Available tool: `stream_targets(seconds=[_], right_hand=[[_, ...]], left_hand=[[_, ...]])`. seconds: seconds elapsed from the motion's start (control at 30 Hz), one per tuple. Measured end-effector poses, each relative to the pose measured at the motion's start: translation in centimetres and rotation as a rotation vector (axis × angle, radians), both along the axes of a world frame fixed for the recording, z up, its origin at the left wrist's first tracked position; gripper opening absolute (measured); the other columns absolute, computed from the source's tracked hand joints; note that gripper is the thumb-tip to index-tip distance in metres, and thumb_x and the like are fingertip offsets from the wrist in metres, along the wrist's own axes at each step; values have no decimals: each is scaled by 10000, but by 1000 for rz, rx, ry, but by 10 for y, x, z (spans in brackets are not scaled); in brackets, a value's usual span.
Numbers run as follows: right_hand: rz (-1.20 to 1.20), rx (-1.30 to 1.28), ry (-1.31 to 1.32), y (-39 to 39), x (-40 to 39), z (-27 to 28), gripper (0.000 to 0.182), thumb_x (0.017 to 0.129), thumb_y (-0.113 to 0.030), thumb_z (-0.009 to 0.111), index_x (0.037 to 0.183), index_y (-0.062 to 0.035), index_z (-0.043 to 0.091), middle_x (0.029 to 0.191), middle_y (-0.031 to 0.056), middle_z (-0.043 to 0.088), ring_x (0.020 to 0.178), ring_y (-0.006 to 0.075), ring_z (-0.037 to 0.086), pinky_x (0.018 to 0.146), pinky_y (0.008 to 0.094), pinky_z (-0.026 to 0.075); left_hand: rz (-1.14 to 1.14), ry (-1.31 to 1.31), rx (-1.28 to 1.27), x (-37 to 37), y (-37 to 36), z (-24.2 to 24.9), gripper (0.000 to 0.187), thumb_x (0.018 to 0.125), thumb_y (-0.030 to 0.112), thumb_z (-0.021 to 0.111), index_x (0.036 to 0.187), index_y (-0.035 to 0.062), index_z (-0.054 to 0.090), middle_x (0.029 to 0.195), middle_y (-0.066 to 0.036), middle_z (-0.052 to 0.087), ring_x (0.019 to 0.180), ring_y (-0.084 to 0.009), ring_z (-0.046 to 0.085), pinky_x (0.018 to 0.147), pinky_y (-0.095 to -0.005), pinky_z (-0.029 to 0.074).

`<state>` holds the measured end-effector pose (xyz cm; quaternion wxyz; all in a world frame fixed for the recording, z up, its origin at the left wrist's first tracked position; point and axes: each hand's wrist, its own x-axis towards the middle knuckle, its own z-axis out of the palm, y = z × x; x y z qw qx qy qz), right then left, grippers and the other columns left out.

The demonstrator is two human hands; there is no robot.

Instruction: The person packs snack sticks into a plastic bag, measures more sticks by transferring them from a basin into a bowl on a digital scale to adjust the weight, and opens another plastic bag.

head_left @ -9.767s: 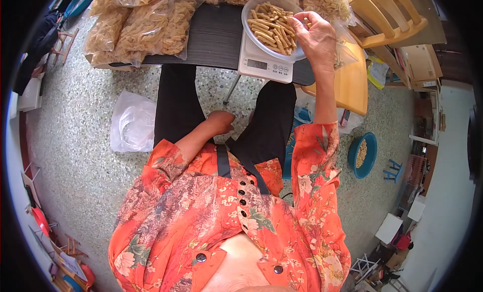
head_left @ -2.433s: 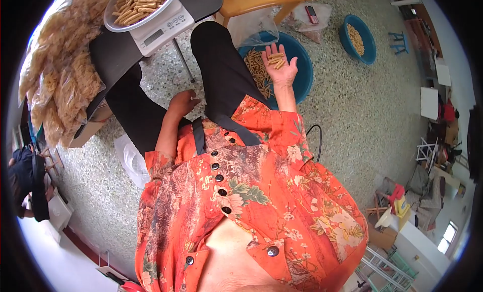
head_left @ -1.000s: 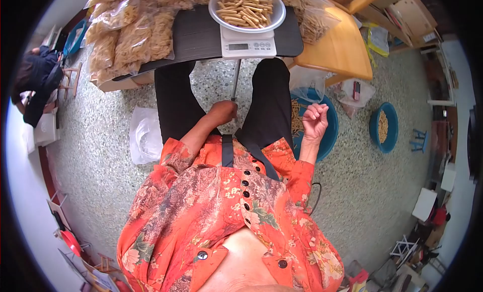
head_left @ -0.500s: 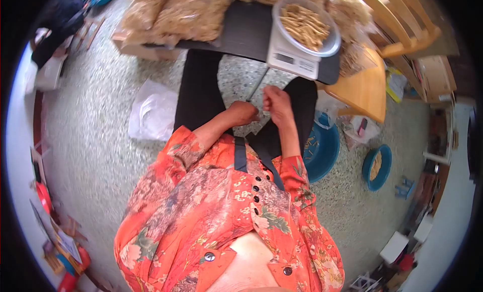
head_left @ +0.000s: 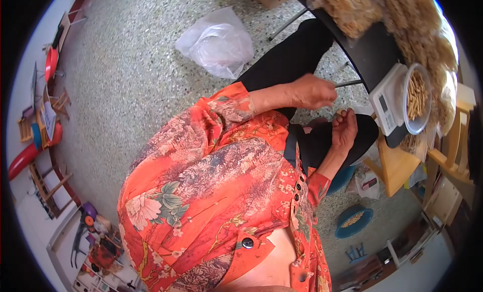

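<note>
My left hand (head_left: 313, 91) is closed, knuckles up, above my dark trouser leg; its fingers hide whatever is inside. Just below and to the right, my right hand (head_left: 345, 127) is curled palm up over the other knee, fingertips pinched on something small I cannot make out. The two hands are close together but apart. Beyond them, a white scale (head_left: 386, 102) stands at the edge of the black table (head_left: 375, 53). On the scale is a clear round tub (head_left: 426, 113) of tan stick-like pieces (head_left: 416, 96).
Bags of tan pieces (head_left: 352, 10) cover the table's far part. A white plastic bag (head_left: 217, 42) lies on the floor at upper left. Blue basins (head_left: 354, 221) are on the floor at lower right, and a wooden chair (head_left: 397, 166) is beside the table.
The view has turned, so the table and scale now show at the right. My left hand is now above my right, and my right hand has turned palm up.
</note>
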<state>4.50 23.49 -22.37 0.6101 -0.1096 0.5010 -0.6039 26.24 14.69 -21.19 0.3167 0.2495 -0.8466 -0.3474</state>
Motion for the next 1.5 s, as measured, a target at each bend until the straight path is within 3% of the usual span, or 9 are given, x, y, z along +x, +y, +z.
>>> stream_targets(seconds=[0.17,0.3,0.37,0.4,0.53,0.7,1.1,1.33,1.5], right_hand=[[25,-22,-13,4,-4,5,178,927,-212,632,1012,-64,581,830,29,572,683,126,522,556,259,412],[22,-5,4,7,-7,12,189,925,-217,636,1020,-64,576,837,32,567,696,128,516,566,258,411],[11,14,16,10,-8,15,184,925,-213,635,1019,-67,576,843,30,565,697,128,507,573,256,410],[12,16,21,10,-7,16,184,925,-213,635,1019,-67,576,843,30,565,697,128,507,573,256,410],[12,31,77,19,-13,32,181,929,-217,632,1020,-72,574,843,27,562,697,127,502,577,255,408],[28,64,90,21,-8,40,176,934,-219,626,1020,-75,574,843,24,561,694,121,502,577,254,410],[-2,175,145,33,2,52,189,941,-225,617,1045,-72,581,849,25,561,690,122,501,575,252,413],[0,176,139,34,6,53,193,942,-233,616,1038,-69,578,840,26,555,686,121,497,567,252,413],[3,164,121,34,4,47,198,938,-233,622,1034,-65,579,840,29,557,681,121,500,562,251,415]], left_hand=[[764,405,-49,83,-25,18,146,844,159,674,771,60,595,734,-87,567,631,-269,572,572,-371,466],[1272,414,457,180,-45,-104,171,895,175,593,813,24,582,739,-94,584,678,-200,552,647,-319,463],[1375,230,357,221,-26,-171,152,859,166,566,839,21,609,803,-142,627,753,-265,625,713,-375,492],[1348,10,417,234,-10,-183,148,843,164,574,872,27,621,828,-156,635,817,-302,628,758,-392,496],[1141,-244,358,247,28,-231,150,825,156,584,888,28,629,891,-155,637,884,-334,610,811,-411,493],[908,-618,369,243,40,-264,288,821,171,602,1089,66,604,1184,-167,543,1077,-362,540,911,-446,469],[807,-830,711,229,9,-277,406,805,302,594,1212,304,593,1361,-166,368,1252,-405,385,988,-498,416],[778,-806,655,234,-5,-296,366,806,259,586,1152,149,633,1266,-147,501,1169,-373,496,967,-471,448],[1107,-487,420,248,2,-282,253,739,68,615,981,74,688,1047,-143,626,959,-331,619,841,-402,514]])
